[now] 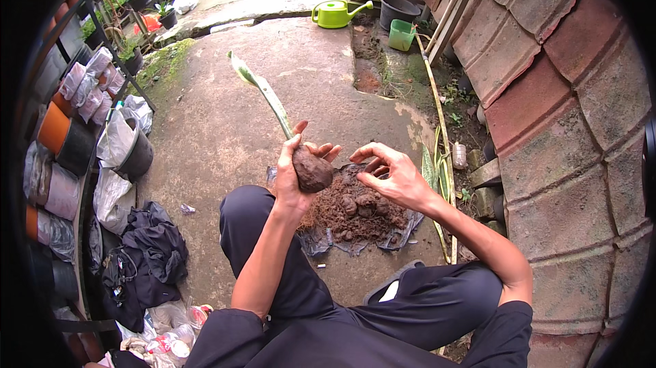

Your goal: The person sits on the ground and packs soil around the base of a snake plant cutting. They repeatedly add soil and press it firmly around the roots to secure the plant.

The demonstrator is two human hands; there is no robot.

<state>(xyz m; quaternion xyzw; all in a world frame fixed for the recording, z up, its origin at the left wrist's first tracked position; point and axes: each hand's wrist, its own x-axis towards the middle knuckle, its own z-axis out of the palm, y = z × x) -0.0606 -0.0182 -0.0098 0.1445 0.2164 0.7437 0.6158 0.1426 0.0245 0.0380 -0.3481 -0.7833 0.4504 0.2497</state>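
Observation:
My left hand (294, 173) holds a dark ball of soil (311, 169) packed round the base of a plant. A single long pale-green leaf (275, 104) rises from it, leaning up and left. To the right, my right hand (389, 173) is held with curved, parted fingers and nothing in them. Below both hands, a heap of brown soil and fibre (359, 211) lies on a torn dark plastic sheet (315, 244) on the concrete. Long variegated leaves (442, 176) lie right of the heap.
A green watering can (333, 14), a light-green container (401, 36) and a black basin (397, 11) stand ahead. Left are a black bucket (137, 150), wrapped pots (64, 191) and dark cloth (151, 245). A bamboo pole (439, 101) and stacked roof tiles (558, 193) border the right.

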